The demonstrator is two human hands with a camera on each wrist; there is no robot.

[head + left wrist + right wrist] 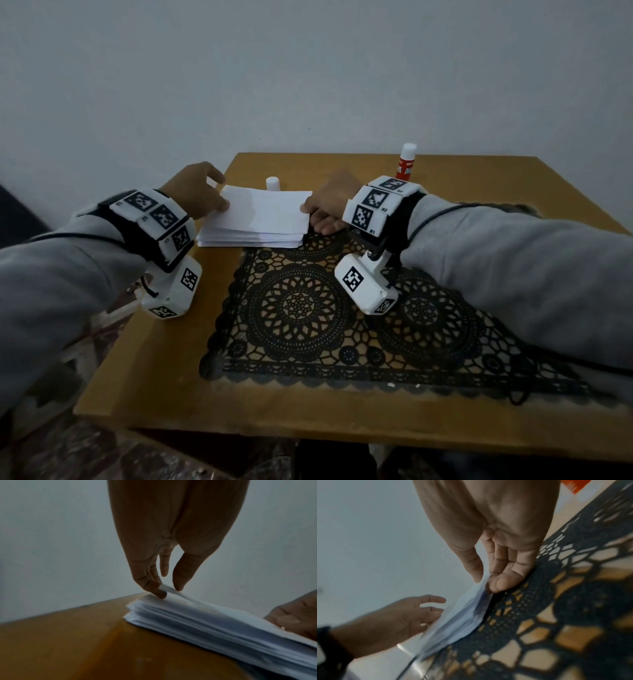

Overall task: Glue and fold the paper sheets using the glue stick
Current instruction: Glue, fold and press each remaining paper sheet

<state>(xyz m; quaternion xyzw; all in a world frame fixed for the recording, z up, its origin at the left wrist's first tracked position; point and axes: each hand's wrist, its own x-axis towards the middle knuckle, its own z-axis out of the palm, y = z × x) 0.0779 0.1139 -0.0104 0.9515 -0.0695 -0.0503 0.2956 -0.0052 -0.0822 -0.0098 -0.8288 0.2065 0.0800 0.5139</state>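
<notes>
Item: thick stack of white paper sheets [251,228], far centre of the ochre wooden desk [144,359], near edge lying on the black lace mat [308,308].

Left hand [197,193]: pinching the top sheet's left corner.

Right hand [330,202]: pinching the opposite end.

Red-and-white glue stick [407,161]: upright, uncapped, far right; white cap [273,183] behind the stack.

Handling: peel a single sheet, lift both ends level.

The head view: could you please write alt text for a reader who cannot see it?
Two hands lift the top sheet off a stack of white paper on a wooden table: the left hand pinches its left edge, the right hand its right. An upright glue stick and its white cap stand behind.
</notes>
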